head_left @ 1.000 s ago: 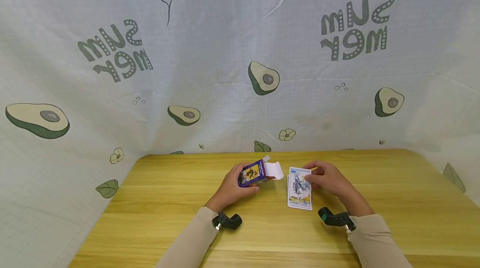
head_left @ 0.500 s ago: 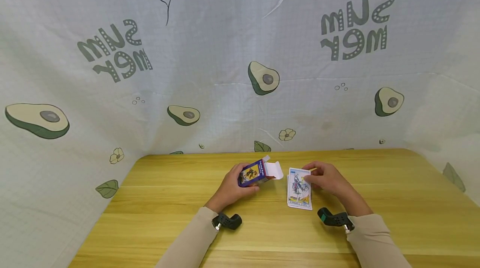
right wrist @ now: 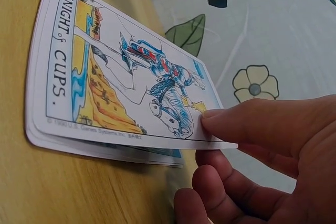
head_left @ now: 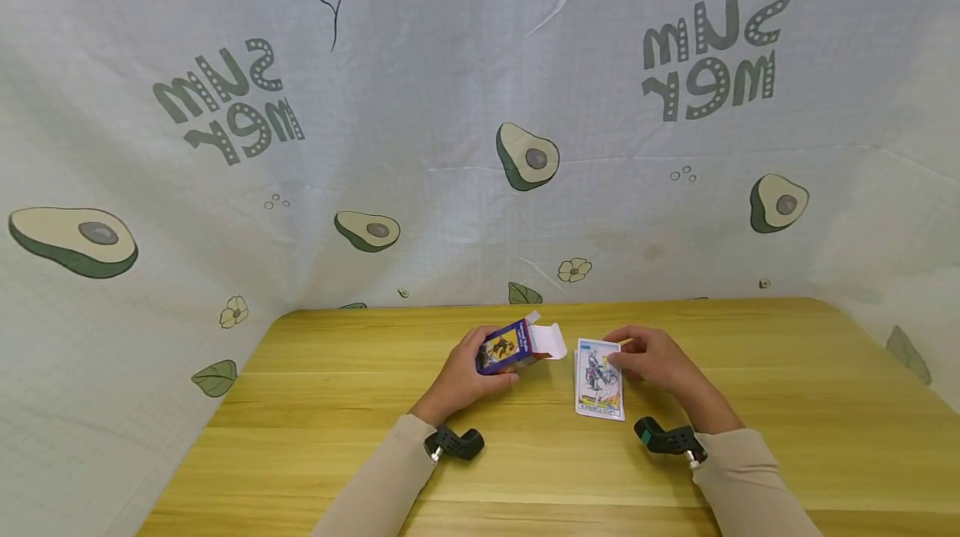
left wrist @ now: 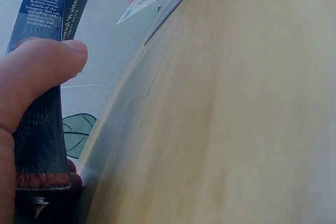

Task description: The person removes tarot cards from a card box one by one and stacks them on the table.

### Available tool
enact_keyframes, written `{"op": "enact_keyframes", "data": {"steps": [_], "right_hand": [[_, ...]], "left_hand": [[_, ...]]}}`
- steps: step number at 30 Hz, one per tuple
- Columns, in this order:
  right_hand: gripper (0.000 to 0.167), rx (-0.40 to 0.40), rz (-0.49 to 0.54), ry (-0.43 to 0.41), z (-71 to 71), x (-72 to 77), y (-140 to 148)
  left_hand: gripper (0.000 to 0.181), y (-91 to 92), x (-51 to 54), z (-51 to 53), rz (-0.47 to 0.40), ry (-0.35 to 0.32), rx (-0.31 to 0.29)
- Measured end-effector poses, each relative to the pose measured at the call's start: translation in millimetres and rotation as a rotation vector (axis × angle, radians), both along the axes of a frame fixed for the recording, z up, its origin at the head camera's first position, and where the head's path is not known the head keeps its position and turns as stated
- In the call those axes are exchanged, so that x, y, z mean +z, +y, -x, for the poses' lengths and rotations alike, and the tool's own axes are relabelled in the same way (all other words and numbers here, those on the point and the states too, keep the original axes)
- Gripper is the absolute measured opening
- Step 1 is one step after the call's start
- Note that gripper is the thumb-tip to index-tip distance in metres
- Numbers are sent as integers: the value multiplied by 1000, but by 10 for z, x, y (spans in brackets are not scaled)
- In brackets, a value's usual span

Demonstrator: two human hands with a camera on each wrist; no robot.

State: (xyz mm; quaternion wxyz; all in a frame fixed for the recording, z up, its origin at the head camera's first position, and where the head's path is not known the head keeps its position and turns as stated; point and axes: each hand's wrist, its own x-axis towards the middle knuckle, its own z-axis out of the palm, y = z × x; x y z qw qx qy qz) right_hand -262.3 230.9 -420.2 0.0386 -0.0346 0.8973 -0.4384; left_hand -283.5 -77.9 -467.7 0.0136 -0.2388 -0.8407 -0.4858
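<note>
In my head view, the right hand [head_left: 652, 358] pinched a white-bordered, rectangular paper card with a Knight of Cups picture [head_left: 598, 387], its thumb on the printed face and at least one finger beneath. The grip sat near the far right corner, probably because that side stood proud of the neat stack of white-edged cards [right wrist: 39, 66] below and gave the fingers room underneath. My right wrist view showed a gap between the two at that side.

The card lay over the stack on the yellow wood-grain table [head_left: 525, 470], between the hands. Its long axis ran away from the person, title end near and picture top towards the pale avocado-print cloth [head_left: 427, 103], so the title read upright from my viewpoint.

The left hand [head_left: 463, 374] was wrapped round a dark blue, oblong cardboard box with a yellow picture panel [head_left: 498, 349], thumb along the near side. I took that hold to be for steadiness, leaving the mouth unobstructed. The box's long axis slanted rightwards and slightly away, its open white flap [head_left: 551, 342] facing the cards. I could not see inside.
</note>
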Motion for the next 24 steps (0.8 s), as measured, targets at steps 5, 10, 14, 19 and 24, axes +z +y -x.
{"op": "enact_keyframes", "data": {"steps": [5,10,14,19,24], "right_hand": [[31,30,-3,20,-23,2,-12],[29,4,-45,21,-49,-7,3],[29,-22,-59,0,-47,-17,5],[30,-8,-51,-2,-30,-36,8],[29,-12,-60,-1,-24,-47,-2]], "left_hand": [[70,-11,6,-34,-8,-7,17],[71,14,1,-25,-4,5,4],[71,21,-1,-19,-6,5,1],[71,10,-16,-12,-5,4,11],[71,7,-20,-10,-7,6,9]]}}
